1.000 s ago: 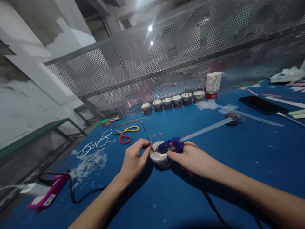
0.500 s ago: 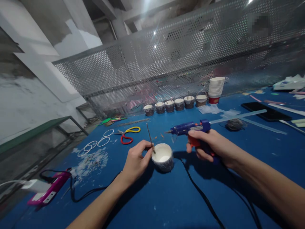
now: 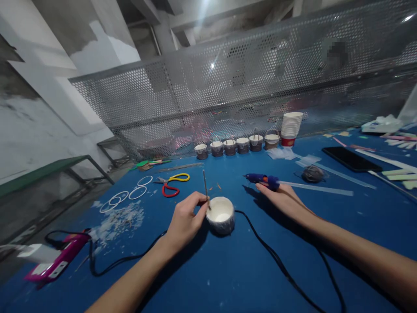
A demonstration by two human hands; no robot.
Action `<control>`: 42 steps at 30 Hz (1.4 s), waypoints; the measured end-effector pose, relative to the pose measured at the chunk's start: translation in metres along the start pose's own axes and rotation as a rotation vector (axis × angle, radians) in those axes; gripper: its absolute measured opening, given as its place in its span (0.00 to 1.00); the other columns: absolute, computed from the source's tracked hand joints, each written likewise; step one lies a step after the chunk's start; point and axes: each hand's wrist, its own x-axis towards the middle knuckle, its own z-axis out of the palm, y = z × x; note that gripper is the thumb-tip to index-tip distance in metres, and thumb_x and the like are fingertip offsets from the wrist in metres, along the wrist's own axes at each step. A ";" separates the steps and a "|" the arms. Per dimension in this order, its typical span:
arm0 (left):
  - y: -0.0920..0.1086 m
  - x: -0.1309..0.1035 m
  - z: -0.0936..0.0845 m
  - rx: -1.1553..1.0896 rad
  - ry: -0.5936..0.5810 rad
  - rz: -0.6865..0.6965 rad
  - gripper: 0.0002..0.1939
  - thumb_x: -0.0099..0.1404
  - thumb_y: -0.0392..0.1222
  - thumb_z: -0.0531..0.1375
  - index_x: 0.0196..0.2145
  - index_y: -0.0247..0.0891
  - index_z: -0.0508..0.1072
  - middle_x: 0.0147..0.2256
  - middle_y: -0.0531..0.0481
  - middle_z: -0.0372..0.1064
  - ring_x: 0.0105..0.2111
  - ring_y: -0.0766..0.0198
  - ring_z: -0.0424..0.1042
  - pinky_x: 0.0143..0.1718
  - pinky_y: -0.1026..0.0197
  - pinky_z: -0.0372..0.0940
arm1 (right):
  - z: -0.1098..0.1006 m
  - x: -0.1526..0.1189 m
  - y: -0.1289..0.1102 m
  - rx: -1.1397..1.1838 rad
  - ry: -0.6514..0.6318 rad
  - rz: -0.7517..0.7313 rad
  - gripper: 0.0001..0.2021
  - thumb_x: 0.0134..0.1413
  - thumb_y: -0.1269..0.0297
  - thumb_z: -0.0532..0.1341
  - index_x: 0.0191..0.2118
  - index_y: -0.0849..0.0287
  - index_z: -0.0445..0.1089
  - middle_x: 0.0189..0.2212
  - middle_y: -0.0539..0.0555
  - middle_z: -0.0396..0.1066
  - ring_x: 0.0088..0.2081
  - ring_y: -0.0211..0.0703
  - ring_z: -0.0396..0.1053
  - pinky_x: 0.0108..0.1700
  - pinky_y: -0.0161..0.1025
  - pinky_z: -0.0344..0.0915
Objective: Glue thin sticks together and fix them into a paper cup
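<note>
Between thumb and fingers, my left hand (image 3: 190,215) pinches a thin dark stick (image 3: 205,184), which stands nearly upright against the inner left rim of a small cup (image 3: 221,216). The cup is white inside and wrapped in grey outside. To the right of it, my right hand (image 3: 285,198) is closed around a blue glue gun (image 3: 262,180), now low over the table, its nozzle pointing left. A long clear glue stick (image 3: 319,188) extends from the gun's back.
Behind stand several wrapped cups (image 3: 230,148) and a stack of paper cups (image 3: 291,126). Scissors (image 3: 171,184), white rings (image 3: 137,192) and a pink power strip (image 3: 61,261) lie left. Grey yarn (image 3: 312,174) and a phone (image 3: 352,158) lie right. A black cord (image 3: 276,258) crosses the front.
My right hand has lowered the glue gun to the table and turned it, so its glue stick now slopes down to the right. My left hand keeps the stick at the cup's rim.
</note>
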 end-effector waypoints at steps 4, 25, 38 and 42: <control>0.001 0.000 0.000 0.004 0.002 0.005 0.05 0.61 0.34 0.53 0.27 0.38 0.65 0.27 0.52 0.68 0.27 0.68 0.68 0.30 0.66 0.62 | 0.001 -0.001 0.005 -0.135 -0.066 0.062 0.20 0.53 0.48 0.50 0.30 0.57 0.72 0.29 0.54 0.73 0.33 0.50 0.69 0.34 0.40 0.61; 0.001 0.000 0.000 -0.001 0.001 0.027 0.06 0.61 0.34 0.52 0.27 0.38 0.65 0.27 0.52 0.68 0.27 0.68 0.68 0.30 0.66 0.62 | -0.005 -0.054 -0.059 0.119 -0.240 -0.123 0.09 0.51 0.65 0.56 0.37 0.60 0.70 0.33 0.55 0.72 0.31 0.40 0.67 0.34 0.36 0.63; 0.001 0.000 0.000 0.000 -0.007 0.028 0.06 0.61 0.34 0.52 0.28 0.38 0.65 0.27 0.51 0.68 0.27 0.67 0.68 0.30 0.65 0.63 | 0.022 -0.046 -0.051 0.139 -0.355 -0.084 0.08 0.51 0.68 0.54 0.26 0.62 0.67 0.21 0.48 0.64 0.24 0.35 0.60 0.27 0.33 0.55; 0.001 0.001 0.000 -0.006 -0.006 0.036 0.06 0.61 0.34 0.52 0.28 0.38 0.65 0.27 0.51 0.69 0.27 0.66 0.68 0.30 0.65 0.63 | 0.003 -0.065 -0.056 0.024 -0.442 -0.104 0.09 0.52 0.68 0.52 0.24 0.60 0.65 0.21 0.48 0.63 0.24 0.35 0.58 0.26 0.32 0.53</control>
